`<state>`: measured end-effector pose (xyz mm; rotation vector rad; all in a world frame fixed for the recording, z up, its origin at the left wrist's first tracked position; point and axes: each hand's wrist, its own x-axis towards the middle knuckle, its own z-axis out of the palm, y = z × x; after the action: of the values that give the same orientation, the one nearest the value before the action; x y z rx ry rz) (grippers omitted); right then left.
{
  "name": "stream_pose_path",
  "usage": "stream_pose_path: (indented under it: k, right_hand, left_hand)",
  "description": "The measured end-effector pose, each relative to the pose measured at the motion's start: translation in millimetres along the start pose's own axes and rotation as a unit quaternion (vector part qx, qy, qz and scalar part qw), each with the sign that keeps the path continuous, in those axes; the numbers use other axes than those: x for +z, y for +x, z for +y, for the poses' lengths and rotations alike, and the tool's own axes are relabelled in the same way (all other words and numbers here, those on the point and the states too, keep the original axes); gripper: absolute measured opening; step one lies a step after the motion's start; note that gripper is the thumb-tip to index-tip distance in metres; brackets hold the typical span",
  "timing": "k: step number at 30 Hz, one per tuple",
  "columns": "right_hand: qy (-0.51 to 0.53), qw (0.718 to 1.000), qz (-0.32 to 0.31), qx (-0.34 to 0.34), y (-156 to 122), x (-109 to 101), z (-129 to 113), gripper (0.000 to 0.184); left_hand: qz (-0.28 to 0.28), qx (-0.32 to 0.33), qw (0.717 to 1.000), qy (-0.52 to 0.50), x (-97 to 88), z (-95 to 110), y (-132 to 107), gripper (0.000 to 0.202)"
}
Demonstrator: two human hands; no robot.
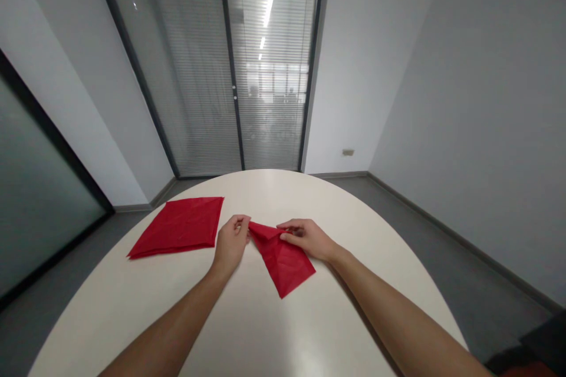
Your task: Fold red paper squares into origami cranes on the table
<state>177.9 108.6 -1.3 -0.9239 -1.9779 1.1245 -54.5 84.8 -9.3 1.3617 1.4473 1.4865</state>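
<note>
A folded sheet of thin red paper or cloth [285,265] is between my two hands, one corner pointing toward me. My left hand [233,238] pinches its upper left corner between thumb and fingertips. The thumb and fingers of my right hand [307,237] close on its upper right edge, where the fold partly hides the fingertips. Creases run down the middle of the sheet. To the left of my left hand lies a flat stack of larger red sheets [181,225], its near edge showing layers.
The round white table [247,330] carries both red items. Beyond it stand glass panels with blinds [198,70] in dark frames. A wall outlet [348,152] sits low on the far wall. A dark object [542,341] shows at the lower right edge.
</note>
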Motion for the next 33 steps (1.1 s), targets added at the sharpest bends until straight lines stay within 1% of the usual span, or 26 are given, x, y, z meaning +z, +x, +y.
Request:
stream_pose_path:
  k: [3, 5, 7, 9, 11, 14, 19, 24, 27, 30, 33]
  right_hand:
    - [0.009, 1.000, 0.019, 0.002, 0.9, 1.6, -4.0, 0.037]
    - [0.012, 0.999, 0.044, -0.003, 2.0, 2.3, -6.0, 0.036]
    - [0.035, 0.997, 0.070, -0.004, 3.1, 2.8, -5.9, 0.037]
    - [0.065, 0.994, 0.084, -0.001, 4.1, 3.2, -4.0, 0.042]
    - [0.091, 0.992, 0.089, 0.002, 4.4, 3.5, -2.1, 0.045]
    - [0.125, 0.988, 0.091, 0.004, 4.0, 3.7, -2.3, 0.047]
    - [0.168, 0.982, 0.089, 0.011, 4.1, 3.6, -6.0, 0.041]
    - [0.161, 0.982, 0.097, -0.013, 7.9, 3.0, -0.4, 0.034]
    - [0.169, 0.982, 0.083, -0.026, 9.8, 2.7, 5.9, 0.040]
    - [0.178, 0.981, 0.075, -0.015, 9.7, 2.9, 9.3, 0.048]
    - [0.162, 0.982, 0.096, 0.007, 8.7, 2.6, 8.5, 0.046]
  left_hand:
    - [-0.030, 0.016, 0.999, 0.007, -2.8, 5.5, -3.7, 0.044]
    - [-0.042, 0.039, 0.998, 0.015, -3.6, 7.8, -5.7, 0.039]
    - [-0.037, 0.063, 0.997, 0.020, -3.1, 7.1, -6.0, 0.034]
    - [-0.025, 0.073, 0.997, 0.012, -1.8, 4.1, -5.0, 0.032]
    - [-0.025, 0.067, 0.997, -0.009, -0.4, 1.4, -4.1, 0.031]
    - [-0.038, 0.047, 0.997, -0.050, 1.1, 1.0, -4.5, 0.035]
    - [-0.043, 0.020, 0.996, -0.073, 0.7, 3.8, -6.0, 0.038]
    - [-0.030, 0.018, 0.997, -0.065, -1.1, 3.4, -3.2, 0.038]
    - [-0.015, 0.010, 0.998, -0.067, -1.4, 2.7, -1.0, 0.040]
    - [-0.014, 0.000, 0.998, -0.066, -1.3, 1.0, 0.4, 0.041]
    - [-0.019, -0.001, 0.998, -0.060, -1.9, -1.6, 1.1, 0.042]
